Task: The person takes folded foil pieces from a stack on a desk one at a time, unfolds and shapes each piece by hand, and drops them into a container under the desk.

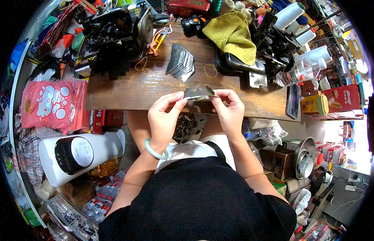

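Note:
My left hand (164, 116), with a pale bangle (156, 151) at its wrist, pinches one end of a thin, dark, glossy piece (199, 92). The other end is between the thumb and fingers of my right hand (230, 109). Slightly arched, the piece is held over the front edge of the wooden table (122, 94); its exact kind cannot be made out. Beyond it on the tabletop lies a fanned stack of similar dark, shiny flat pieces (181, 63). A rubber band (210, 71) rests right of the stack, and more bands (143, 66) lie to its left.
Black sewing-type machines (114, 36) crowd the back left. A yellow-green cloth (234, 34) drapes over equipment at the back right. Yellow-handled snips (159, 40) lie near the left machine. A phone (292, 101) sits at the right edge; a white appliance (80, 154) stands lower left.

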`<state>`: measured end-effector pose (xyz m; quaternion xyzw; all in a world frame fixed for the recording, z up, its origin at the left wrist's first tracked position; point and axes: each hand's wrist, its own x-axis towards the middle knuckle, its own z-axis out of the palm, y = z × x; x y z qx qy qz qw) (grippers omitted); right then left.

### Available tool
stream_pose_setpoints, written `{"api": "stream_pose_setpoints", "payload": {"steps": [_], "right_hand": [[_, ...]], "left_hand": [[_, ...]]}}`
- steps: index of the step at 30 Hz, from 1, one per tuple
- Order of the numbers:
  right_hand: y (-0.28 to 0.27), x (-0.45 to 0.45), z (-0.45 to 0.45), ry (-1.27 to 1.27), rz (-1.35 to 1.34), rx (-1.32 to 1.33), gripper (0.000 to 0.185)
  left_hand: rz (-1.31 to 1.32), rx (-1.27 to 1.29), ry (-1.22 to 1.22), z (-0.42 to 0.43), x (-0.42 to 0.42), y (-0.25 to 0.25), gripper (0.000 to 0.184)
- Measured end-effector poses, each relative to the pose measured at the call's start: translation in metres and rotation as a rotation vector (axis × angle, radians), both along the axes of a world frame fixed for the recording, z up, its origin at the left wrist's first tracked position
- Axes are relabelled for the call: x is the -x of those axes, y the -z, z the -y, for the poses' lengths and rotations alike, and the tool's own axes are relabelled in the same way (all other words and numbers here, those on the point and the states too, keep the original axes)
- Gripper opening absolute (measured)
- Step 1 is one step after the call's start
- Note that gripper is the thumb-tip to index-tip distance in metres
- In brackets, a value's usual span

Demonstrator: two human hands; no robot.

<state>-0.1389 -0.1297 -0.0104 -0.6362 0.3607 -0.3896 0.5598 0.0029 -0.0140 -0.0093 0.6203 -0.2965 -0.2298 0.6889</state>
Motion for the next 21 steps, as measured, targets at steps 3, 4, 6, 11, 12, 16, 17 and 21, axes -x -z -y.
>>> {"api": "stream_pose_setpoints", "payload": {"steps": [3,4,6,11,12,16,17,21], "right_hand": [[-0.007,-0.005,-0.004,-0.006,-0.027,0.111,0.011],[-0.008,-0.007,-0.006,0.013,-0.02,0.15,0.011],[-0.008,-0.011,-0.011,0.042,0.048,0.209,0.012],[-0.008,-0.018,-0.017,0.071,0.107,0.273,0.013],[-0.006,-0.02,-0.019,0.081,0.15,0.199,0.012],[0.002,-0.021,-0.021,0.081,0.178,0.165,0.011],[0.003,-0.021,-0.021,0.078,0.178,0.165,0.011],[0.002,-0.023,-0.019,0.109,0.206,0.116,0.009]], "left_hand": [[-0.012,0.047,-0.044,0.004,0.0,0.002,0.018],[-0.143,0.051,-0.045,0.004,0.001,-0.001,0.019],[-0.26,0.053,-0.059,0.005,0.004,-0.003,0.022],[-0.256,0.184,-0.145,0.015,0.009,0.004,0.026],[-0.345,0.216,-0.176,0.017,0.011,-0.006,0.025],[-0.367,0.261,-0.185,0.016,0.008,0.003,0.021],[-0.322,0.25,-0.168,0.016,0.007,0.005,0.019],[-0.212,0.23,-0.168,0.016,0.007,0.009,0.016]]}}
